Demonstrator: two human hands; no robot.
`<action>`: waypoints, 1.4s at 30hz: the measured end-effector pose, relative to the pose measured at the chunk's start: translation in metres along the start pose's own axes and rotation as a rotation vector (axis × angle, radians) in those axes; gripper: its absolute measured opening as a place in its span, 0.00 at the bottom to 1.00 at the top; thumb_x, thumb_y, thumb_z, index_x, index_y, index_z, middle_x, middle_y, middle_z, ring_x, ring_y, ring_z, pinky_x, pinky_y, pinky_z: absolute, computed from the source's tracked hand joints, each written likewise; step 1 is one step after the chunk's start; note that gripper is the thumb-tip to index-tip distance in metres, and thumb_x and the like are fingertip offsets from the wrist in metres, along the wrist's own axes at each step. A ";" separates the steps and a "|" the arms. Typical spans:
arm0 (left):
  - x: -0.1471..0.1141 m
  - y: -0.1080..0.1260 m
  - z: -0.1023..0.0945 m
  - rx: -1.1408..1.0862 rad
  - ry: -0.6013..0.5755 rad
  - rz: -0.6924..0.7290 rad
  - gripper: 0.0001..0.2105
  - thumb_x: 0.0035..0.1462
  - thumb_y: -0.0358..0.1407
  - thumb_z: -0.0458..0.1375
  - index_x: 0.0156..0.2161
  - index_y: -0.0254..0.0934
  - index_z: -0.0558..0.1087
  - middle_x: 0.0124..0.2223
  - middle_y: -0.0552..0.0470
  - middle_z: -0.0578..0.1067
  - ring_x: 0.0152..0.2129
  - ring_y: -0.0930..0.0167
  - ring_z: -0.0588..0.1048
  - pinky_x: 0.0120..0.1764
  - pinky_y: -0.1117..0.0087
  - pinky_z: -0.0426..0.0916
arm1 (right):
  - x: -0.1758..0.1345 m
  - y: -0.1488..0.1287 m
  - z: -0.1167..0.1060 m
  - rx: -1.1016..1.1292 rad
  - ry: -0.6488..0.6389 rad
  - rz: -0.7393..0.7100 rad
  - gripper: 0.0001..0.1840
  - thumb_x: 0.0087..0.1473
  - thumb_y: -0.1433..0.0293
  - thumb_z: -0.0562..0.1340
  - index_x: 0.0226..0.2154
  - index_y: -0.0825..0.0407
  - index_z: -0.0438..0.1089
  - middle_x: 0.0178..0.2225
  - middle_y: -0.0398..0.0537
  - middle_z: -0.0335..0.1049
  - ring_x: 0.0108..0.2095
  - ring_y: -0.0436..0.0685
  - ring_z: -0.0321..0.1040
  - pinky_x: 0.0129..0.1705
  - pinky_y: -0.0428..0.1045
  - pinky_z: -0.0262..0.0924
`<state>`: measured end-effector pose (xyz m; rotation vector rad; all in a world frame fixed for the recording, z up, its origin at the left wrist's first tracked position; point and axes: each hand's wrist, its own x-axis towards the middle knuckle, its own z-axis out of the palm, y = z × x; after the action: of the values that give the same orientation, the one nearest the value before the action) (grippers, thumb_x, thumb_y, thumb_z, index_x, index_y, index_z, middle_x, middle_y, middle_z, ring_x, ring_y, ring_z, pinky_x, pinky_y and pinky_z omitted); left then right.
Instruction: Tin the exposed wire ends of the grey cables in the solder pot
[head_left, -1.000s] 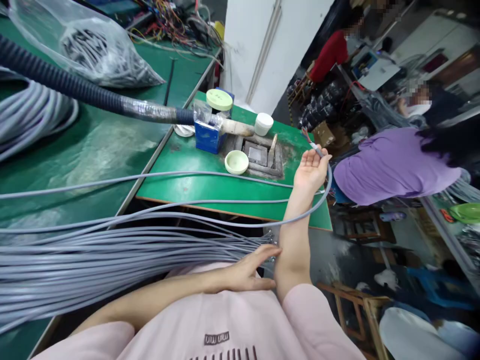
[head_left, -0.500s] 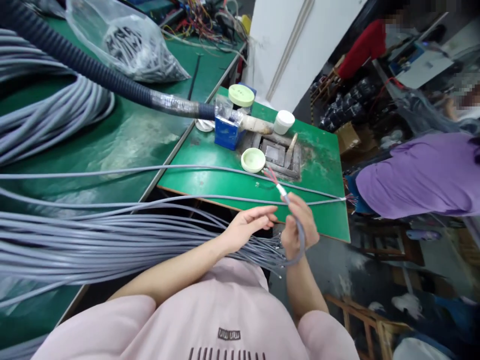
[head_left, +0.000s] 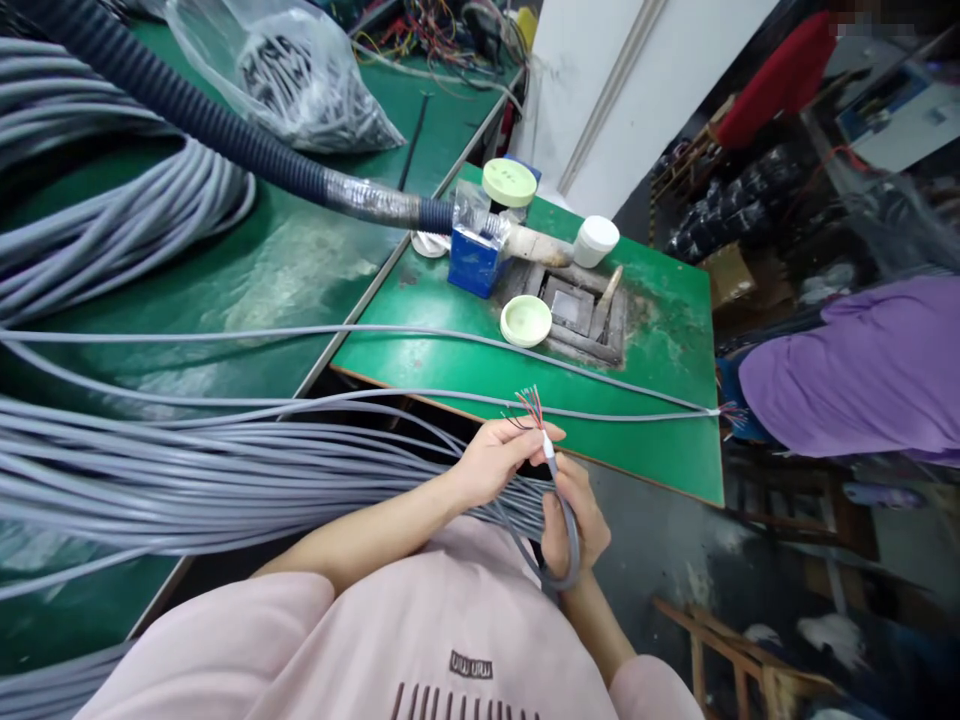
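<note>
A grey cable (head_left: 576, 545) curves in a loop through my right hand (head_left: 581, 515), whose fingers are closed around it just below its stripped end. Thin coloured wires (head_left: 531, 402), red and dark among them, fan out above a white sleeve (head_left: 547, 444) on that end. My left hand (head_left: 491, 458) meets the cable there, its thumb and fingers closed at the base of the wires. Beneath both hands runs a thick bundle of grey cables (head_left: 262, 485). Another grey cable pair (head_left: 637, 416) lies across the green table, bare wires at its right end.
A dark corrugated hose (head_left: 247, 145) reaches over a blue box (head_left: 474, 262). Close by are a pale green dish (head_left: 526, 321), a white tub (head_left: 596, 241) and a square metal pot (head_left: 574, 308) set in the green table (head_left: 675, 400). A person in purple (head_left: 862, 370) is at the right.
My right hand has brought the cable end down and left to my left hand. The left fingers have closed on its wires, which are now spread upward. The view has shifted slightly.
</note>
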<state>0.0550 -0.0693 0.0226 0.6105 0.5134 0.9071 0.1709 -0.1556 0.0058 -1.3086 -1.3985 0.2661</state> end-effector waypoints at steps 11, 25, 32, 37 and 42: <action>0.003 0.005 -0.001 0.280 -0.037 0.045 0.16 0.47 0.46 0.65 0.23 0.32 0.76 0.28 0.49 0.75 0.23 0.74 0.70 0.31 0.70 0.66 | 0.047 -0.007 -0.018 0.135 -0.493 0.489 0.13 0.54 0.65 0.61 0.20 0.49 0.70 0.14 0.38 0.63 0.17 0.49 0.58 0.23 0.47 0.56; 0.007 0.000 -0.002 -0.075 0.064 -0.135 0.19 0.41 0.48 0.69 0.19 0.31 0.74 0.17 0.56 0.66 0.15 0.79 0.64 0.21 0.75 0.57 | 0.037 -0.004 0.006 0.683 -0.490 0.773 0.18 0.53 0.57 0.62 0.22 0.54 0.72 0.07 0.34 0.53 0.10 0.45 0.47 0.17 0.45 0.50; 0.006 0.002 0.000 -0.043 0.101 -0.096 0.20 0.40 0.48 0.69 0.17 0.31 0.72 0.19 0.54 0.69 0.16 0.79 0.65 0.22 0.74 0.58 | 0.038 -0.007 0.007 0.716 -0.490 0.818 0.20 0.51 0.55 0.63 0.21 0.54 0.71 0.07 0.35 0.54 0.09 0.44 0.47 0.17 0.45 0.49; 0.004 -0.002 -0.004 0.080 0.107 0.011 0.21 0.45 0.46 0.67 0.15 0.33 0.69 0.22 0.52 0.73 0.19 0.77 0.67 0.27 0.73 0.62 | 0.038 -0.007 0.006 0.786 -0.492 0.825 0.19 0.52 0.57 0.63 0.21 0.55 0.72 0.07 0.35 0.54 0.09 0.44 0.47 0.17 0.45 0.50; 0.001 -0.003 -0.008 0.265 0.095 0.139 0.19 0.50 0.44 0.64 0.16 0.34 0.70 0.23 0.52 0.74 0.22 0.76 0.69 0.29 0.72 0.63 | 0.036 -0.006 0.004 0.846 -0.497 0.837 0.19 0.52 0.58 0.63 0.21 0.55 0.72 0.07 0.35 0.54 0.09 0.44 0.47 0.17 0.44 0.49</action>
<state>0.0522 -0.0672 0.0148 0.8545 0.6903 1.0106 0.1744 -0.1270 0.0287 -1.0372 -0.8384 1.6400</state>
